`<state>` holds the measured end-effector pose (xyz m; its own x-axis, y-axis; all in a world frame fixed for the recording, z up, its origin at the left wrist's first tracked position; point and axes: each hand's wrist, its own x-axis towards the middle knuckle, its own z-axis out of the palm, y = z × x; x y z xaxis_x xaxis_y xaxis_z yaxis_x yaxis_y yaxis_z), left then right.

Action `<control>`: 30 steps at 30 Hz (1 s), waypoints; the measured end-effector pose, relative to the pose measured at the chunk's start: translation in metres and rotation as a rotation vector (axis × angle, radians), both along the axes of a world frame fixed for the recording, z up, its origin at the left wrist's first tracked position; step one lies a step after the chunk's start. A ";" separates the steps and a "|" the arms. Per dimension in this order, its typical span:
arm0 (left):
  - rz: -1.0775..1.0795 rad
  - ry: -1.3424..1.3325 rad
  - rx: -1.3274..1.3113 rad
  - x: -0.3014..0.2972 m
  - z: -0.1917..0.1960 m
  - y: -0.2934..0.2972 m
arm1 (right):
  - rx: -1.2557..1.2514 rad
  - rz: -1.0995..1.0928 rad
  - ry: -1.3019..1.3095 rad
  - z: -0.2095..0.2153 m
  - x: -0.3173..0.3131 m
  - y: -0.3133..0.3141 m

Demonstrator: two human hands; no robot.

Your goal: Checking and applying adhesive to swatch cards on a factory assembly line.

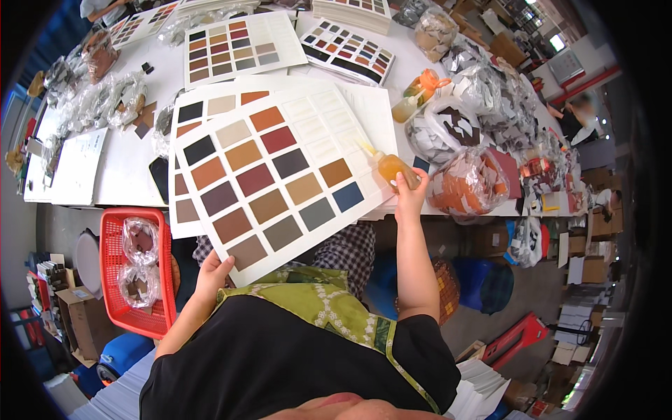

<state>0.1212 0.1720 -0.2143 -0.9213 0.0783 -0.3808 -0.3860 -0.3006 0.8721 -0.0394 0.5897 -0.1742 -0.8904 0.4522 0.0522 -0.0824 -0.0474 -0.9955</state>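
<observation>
My left hand (212, 271) grips the near left corner of a large white swatch card (318, 133), its thumb on top. Rows of coloured squares in black, beige, brown, maroon, grey and blue cover much of the card; its far right part has blank spaces. In my right hand (411, 187) is a squeeze bottle (392, 168) of amber liquid, closed in by the fingers. Its pale nozzle points up and left over the card's right edge. Beneath lies a second swatch card (183, 222), mostly covered, on the white table (150, 77).
Clear bags of swatches (467, 183) crowd the table's right side. A bottle with an orange cap (428, 84) stands beyond my right hand. More swatch cards (262, 31) lie at the back. A red basket (108, 259) with bagged pieces sits below the table's left front edge.
</observation>
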 end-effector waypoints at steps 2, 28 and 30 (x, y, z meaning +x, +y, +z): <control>-0.023 -0.029 0.003 0.000 -0.002 -0.006 | 0.108 -0.100 -0.026 0.000 0.001 0.003; 0.041 -0.045 -0.052 -0.001 0.013 -0.001 | -0.099 0.014 -0.014 -0.009 0.051 0.019; 0.028 -0.048 -0.055 -0.001 0.011 -0.002 | -0.088 -0.042 -0.028 -0.007 0.052 0.024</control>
